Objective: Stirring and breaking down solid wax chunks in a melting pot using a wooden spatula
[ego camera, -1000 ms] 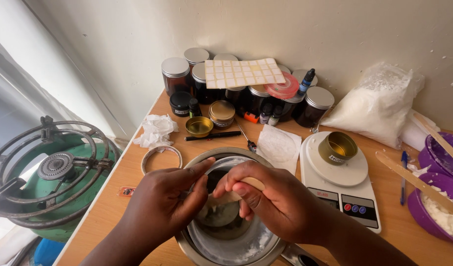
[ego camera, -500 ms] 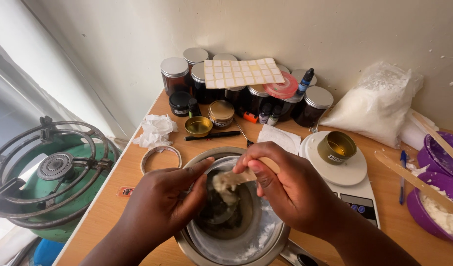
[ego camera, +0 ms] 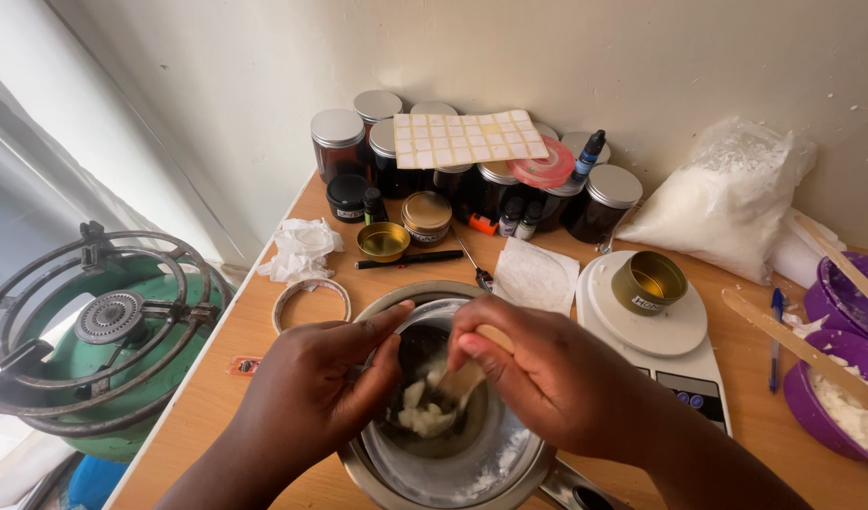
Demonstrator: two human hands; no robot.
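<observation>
A round steel bowl (ego camera: 509,463), shiny and dusted with white powder on its inner wall, sits on the wooden table (ego camera: 217,397) at the near edge, and everything else is placed around it. Inside it stands a smaller dark pot (ego camera: 434,416) holding pale, waxy lumps (ego camera: 417,416). The left hand (ego camera: 311,397) curls over the pot's left rim, thumb stretched along the edge, its grip closed on the rim. The right hand (ego camera: 547,378) closes its grip on a flat wooden stick (ego camera: 462,378), whose pale end dips into the lumps. Right of the bowl lies a white kitchen scale (ego camera: 674,368) carrying an open gold tin (ego camera: 649,282). Behind the bowl cluster dark glass jars (ego camera: 339,142) with silver lids, a sheet of square labels (ego camera: 467,139) laid across them, and another small gold tin (ego camera: 382,242). Far right of the bowl are a clear bag of white flakes (ego camera: 726,203) and purple bowls (ego camera: 844,378). Left of the bowl, beyond the table, stands a green gas burner (ego camera: 103,331) with a ringed metal grate.
</observation>
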